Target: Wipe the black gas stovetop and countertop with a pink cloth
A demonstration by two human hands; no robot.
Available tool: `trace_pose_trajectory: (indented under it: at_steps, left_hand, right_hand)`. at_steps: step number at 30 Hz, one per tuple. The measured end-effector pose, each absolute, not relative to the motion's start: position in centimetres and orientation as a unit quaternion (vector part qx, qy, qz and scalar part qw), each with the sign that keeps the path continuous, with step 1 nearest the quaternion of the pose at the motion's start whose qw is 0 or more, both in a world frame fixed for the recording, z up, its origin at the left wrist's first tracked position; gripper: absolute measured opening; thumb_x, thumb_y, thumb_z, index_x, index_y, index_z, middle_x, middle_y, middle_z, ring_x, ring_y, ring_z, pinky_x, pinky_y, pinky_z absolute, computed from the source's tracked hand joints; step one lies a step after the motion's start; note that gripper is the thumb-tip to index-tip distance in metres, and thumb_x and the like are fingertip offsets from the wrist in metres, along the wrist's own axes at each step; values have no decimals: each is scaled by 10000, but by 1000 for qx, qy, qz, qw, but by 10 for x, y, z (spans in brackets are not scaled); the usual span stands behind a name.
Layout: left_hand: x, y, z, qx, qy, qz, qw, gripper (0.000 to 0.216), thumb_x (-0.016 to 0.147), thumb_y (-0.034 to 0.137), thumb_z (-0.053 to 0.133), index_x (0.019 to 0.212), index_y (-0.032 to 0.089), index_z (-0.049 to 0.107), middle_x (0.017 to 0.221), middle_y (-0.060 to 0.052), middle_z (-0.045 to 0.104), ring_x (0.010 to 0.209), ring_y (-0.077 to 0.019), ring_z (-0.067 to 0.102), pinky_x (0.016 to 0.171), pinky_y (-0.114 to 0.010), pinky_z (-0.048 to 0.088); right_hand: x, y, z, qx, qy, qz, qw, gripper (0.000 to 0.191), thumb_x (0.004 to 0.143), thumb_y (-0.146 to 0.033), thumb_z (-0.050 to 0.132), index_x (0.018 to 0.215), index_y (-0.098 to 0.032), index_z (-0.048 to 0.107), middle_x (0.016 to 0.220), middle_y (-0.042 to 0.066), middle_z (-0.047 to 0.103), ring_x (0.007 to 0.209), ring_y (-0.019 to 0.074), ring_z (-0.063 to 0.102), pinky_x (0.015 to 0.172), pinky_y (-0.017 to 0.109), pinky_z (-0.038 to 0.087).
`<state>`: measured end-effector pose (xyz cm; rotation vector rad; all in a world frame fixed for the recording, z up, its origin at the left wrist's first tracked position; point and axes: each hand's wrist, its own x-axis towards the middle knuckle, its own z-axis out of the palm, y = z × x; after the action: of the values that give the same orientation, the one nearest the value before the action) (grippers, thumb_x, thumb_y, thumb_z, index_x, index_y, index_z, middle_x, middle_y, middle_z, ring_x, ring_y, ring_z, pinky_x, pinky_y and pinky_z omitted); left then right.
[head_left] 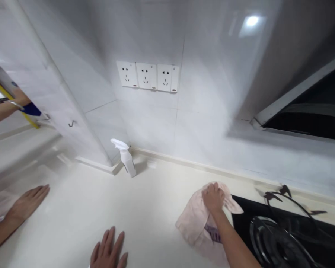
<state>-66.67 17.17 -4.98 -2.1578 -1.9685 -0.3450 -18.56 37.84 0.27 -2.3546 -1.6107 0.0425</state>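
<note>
My right hand (213, 197) presses down on a pale pink cloth (194, 219), its fingers curled into the fabric. The cloth lies bunched on the white countertop (150, 208), partly against the edge of the black gas stove (241, 219). A purple printed patch shows on it beside my wrist. My left hand (108, 249) rests flat on the countertop at the bottom, fingers spread and holding nothing. Beyond it, near the wall corner, stands a white spray bottle (127, 160), apart from both hands.
Another person's hand (29, 203) lies on the counter at left. Further back, a forearm with a bracelet (5, 109) is near something blue. Wall sockets (145, 76) sit above the counter. A range hood (301, 100) overhangs the right side; a hook (71, 123) is on the left wall.
</note>
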Motion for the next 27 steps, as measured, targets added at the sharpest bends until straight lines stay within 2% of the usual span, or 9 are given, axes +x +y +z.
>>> trace_pose_trajectory:
  at_steps: [5,8,13,15,18,21,25,27]
  left_hand:
    - [-660,164,-43,-738,-648,-117,151,622,988,504,541,1582,320,524,1731,-112,388,1590,-331,378,1203,-550,413]
    - [-657,161,-40,-741,-636,-115,181,630,985,487,560,1586,301,517,1732,-130,383,1591,-327,376,1192,-532,423]
    - [-657,158,-36,-736,-649,-99,166,618,988,499,569,1580,328,520,1722,-112,407,1584,-319,389,1203,-519,416]
    - [-657,158,-36,-736,-650,-101,163,611,989,496,573,1574,321,530,1717,-111,416,1579,-324,397,1209,-516,409]
    - [-658,158,-37,-737,-645,-108,172,595,994,482,571,1564,315,543,1701,-118,442,1562,-326,423,1209,-508,406]
    - [-658,159,-36,-735,-645,-116,175,577,997,467,574,1552,310,556,1692,-125,454,1553,-321,438,1208,-495,403]
    - [-658,161,-34,-734,-643,-124,177,568,999,471,580,1535,283,575,1680,-140,471,1545,-320,448,1197,-487,412]
    - [-657,161,-34,-734,-646,-127,169,560,1003,477,573,1528,282,582,1680,-139,471,1547,-322,444,1200,-495,407]
  right_hand:
    - [-274,434,16,-749,-645,45,142,612,993,-250,415,1548,-10,506,1678,261,396,1567,444,301,1274,616,164]
    - [-342,454,23,-653,-738,77,155,601,988,-217,427,1548,-13,508,1685,234,406,1603,400,261,1307,567,130]
    - [-441,441,32,-516,-834,112,161,566,1006,-202,421,1542,-50,515,1677,205,433,1612,344,261,1324,548,148]
    - [-469,411,28,-454,-868,127,155,544,999,-194,451,1524,-80,540,1653,170,483,1599,298,302,1332,498,176]
    - [-487,364,17,-318,-923,140,162,508,990,-254,541,1488,-164,584,1621,84,541,1588,227,319,1338,406,194]
    - [-472,353,9,-213,-950,137,181,477,990,-356,611,1452,-239,627,1664,62,485,1598,243,296,1334,432,199]
    - [-406,392,12,-353,-915,108,164,502,967,-385,685,1461,-311,649,1666,80,480,1559,278,376,1305,476,226]
    - [-360,411,14,-445,-878,81,155,516,1019,-378,601,1525,-275,601,1672,120,466,1573,307,355,1298,502,206]
